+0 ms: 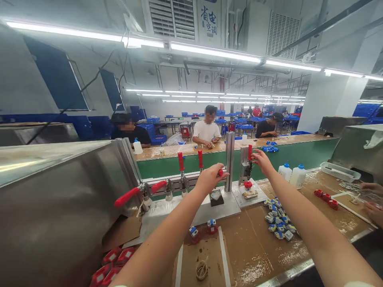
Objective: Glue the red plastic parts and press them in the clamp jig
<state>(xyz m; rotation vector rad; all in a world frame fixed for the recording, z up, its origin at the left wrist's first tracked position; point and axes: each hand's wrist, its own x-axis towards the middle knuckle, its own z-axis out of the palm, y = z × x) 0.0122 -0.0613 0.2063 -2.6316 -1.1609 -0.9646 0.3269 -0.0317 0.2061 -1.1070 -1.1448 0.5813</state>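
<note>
My left hand point(212, 178) is closed round the red handle point(220, 172) of a toggle clamp on the metal fixture rail. Under that clamp a dark square pad point(217, 197) with a pale piece on it lies on the metal base. My right hand point(262, 160) has its fingers apart, the tips right beside the upright red handle point(250, 152) of a second clamp; whether they touch it I cannot tell. Below that clamp are a red part point(248, 185) and a pale block point(249, 194). Two red parts with blue-and-white pieces point(212, 226) lie in front.
Blue-and-white pieces point(279, 219) are heaped to the right. Red parts point(112, 261) lie lower left, by a metal housing point(60, 199). White bottles point(298, 176) and a clear tray point(340, 171) stand at the right. A co-worker's hands point(372, 199) are at the right edge; people sit opposite.
</note>
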